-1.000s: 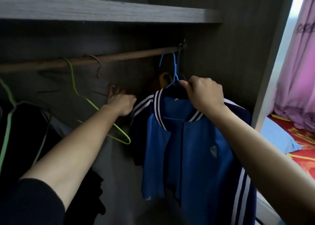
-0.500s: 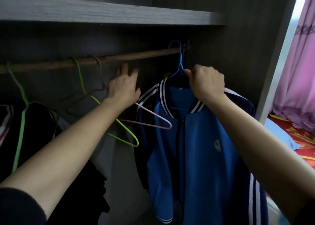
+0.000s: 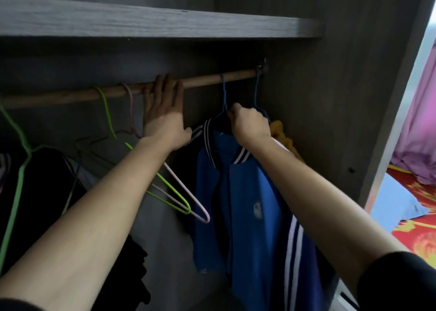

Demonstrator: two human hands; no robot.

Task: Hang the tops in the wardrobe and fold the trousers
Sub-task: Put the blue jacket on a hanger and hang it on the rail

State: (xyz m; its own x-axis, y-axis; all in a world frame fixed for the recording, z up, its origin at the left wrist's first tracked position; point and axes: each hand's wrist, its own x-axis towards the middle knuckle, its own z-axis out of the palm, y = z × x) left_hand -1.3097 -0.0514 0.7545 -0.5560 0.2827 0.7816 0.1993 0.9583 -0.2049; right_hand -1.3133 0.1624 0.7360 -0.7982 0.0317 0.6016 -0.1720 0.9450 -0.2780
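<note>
Blue jacket [image 3: 240, 207] judged soft, light; best held at hanger neck, where right hand [image 3: 250, 125] is clenched; left hand [image 3: 165, 112] spread flat against rail [image 3: 203, 80].

Two hands [image 3: 165, 119] [image 3: 250, 124], one blue jacket [image 3: 247, 192], one rail [image 3: 207, 80]

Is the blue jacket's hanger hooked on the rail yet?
Hooked on: the blue hanger loops over the wooden rail; the right hand grips its neck.

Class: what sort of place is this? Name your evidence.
Most likely the inside of a bedroom wardrobe: a wooden rail carries a green hanger and a blue jacket, with a shelf above.
</note>
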